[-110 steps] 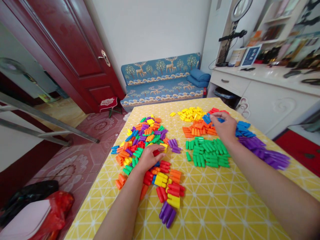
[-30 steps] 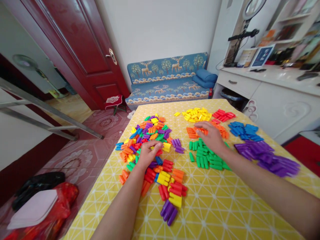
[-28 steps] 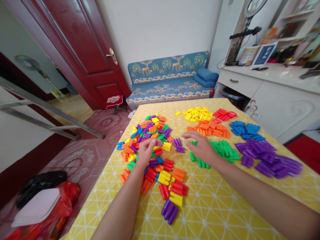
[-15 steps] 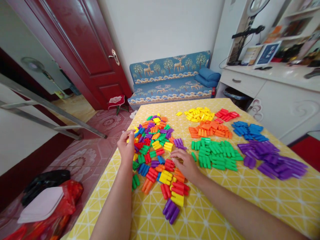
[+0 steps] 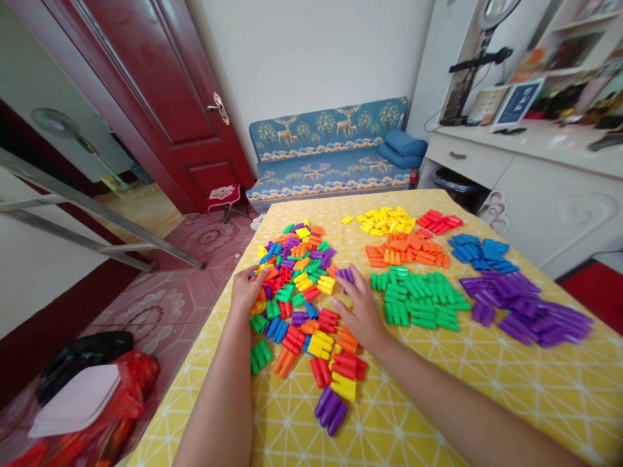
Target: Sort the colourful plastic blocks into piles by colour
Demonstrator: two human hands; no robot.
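Observation:
A mixed pile of plastic toy blocks (image 5: 298, 280), shaped like short joined tubes in several colours, lies between my hands. My left hand (image 5: 246, 292) rests at the pile's left edge, thumb and forefinger apart beside orange and red pieces. Its other fingers are partly hidden. On the pile's right side, my right hand (image 5: 363, 312) has its fingers spread, the fingertips at a purple block (image 5: 344, 275). The thumb stays apart, over the table. Blocks sorted by colour lie further right: green blocks (image 5: 418, 297), orange blocks (image 5: 407, 250), yellow blocks (image 5: 387, 221) and purple blocks (image 5: 525, 305).
Red blocks (image 5: 439, 222) and blue blocks (image 5: 481, 253) form smaller heaps at the right. A yellow patterned cloth (image 5: 399, 415) covers the table. Beyond it stand a blue sofa (image 5: 321, 168), a white cabinet (image 5: 549, 188) and a metal ladder (image 5: 92, 217).
My left hand has lowered onto the pile's left edge. My right hand has moved slightly forward and spread its fingers, reaching the purple block. The view has shifted a little.

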